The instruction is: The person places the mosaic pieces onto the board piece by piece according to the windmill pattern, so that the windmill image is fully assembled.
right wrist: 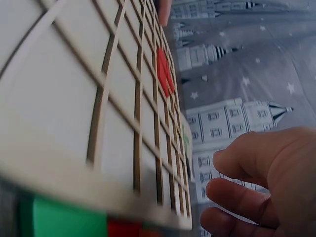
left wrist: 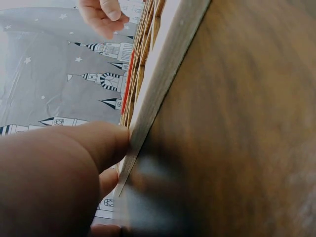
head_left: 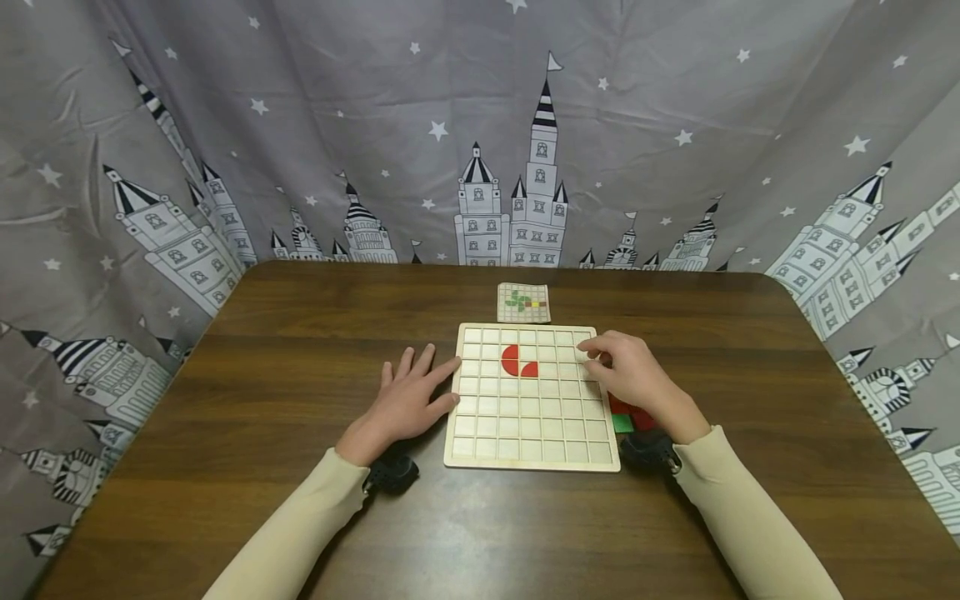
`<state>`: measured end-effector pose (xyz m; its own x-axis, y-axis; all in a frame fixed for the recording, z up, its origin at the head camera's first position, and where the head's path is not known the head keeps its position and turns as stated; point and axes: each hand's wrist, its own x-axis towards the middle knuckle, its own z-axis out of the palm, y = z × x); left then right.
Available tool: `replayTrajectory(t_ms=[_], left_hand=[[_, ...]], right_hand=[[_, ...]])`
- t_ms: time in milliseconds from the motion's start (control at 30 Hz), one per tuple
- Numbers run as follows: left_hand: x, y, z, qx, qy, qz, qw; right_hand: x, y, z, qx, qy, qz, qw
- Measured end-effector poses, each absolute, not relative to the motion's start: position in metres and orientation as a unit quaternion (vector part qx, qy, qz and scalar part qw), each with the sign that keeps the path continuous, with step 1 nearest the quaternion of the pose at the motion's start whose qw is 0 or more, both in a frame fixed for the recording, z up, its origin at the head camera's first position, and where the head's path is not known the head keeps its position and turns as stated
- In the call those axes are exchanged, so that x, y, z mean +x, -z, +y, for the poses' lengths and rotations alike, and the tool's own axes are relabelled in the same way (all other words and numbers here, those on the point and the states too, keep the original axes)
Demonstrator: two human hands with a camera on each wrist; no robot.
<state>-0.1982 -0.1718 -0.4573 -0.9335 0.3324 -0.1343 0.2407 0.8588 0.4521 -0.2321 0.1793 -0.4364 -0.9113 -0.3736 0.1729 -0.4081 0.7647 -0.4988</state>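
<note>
Left hand: the left hand [head_left: 411,402] has its fingers straight and spread, thumb and forefinger touching the board's left edge; it grips nothing.
Board: the wooden grid board [head_left: 532,427] lies flat on the dark brown tabletop [head_left: 300,375], between the hands.
Red shapes: a red half-round [head_left: 511,353] fills cells in the board's upper left area, with a red quarter-round [head_left: 531,370] just beside its lower part.
Card: a small pattern card [head_left: 523,313], printed with green, yellow and red, lies just beyond the board's far edge.
Right hand: the right hand [head_left: 633,371] hovers at the board's right edge, fingers loosely bent, thumb apart from them, with nothing visible between.
Loose pieces: green piece [head_left: 622,423] and red pieces [head_left: 642,419] lie beside the board's right edge, partly hidden by the right arm.
</note>
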Motion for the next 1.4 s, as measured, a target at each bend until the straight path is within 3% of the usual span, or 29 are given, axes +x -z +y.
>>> replayTrajectory(t_ms=[600,1000,1400], left_hand=[[-0.199,0.458,-0.173,0.150,-0.220,0.958,0.105],[-0.199,0.457,-0.172,0.150,-0.218,0.959,0.104],[-0.198,0.456,-0.172,0.152,-0.225,0.957,0.104]], right_hand=[[-0.224,0.446,0.229,0.163,-0.227,-0.960,0.034],[-0.226,0.439,0.242,0.169,-0.208,-0.963,-0.020],[-0.224,0.444,0.242,0.189,-0.202,-0.961,-0.007]])
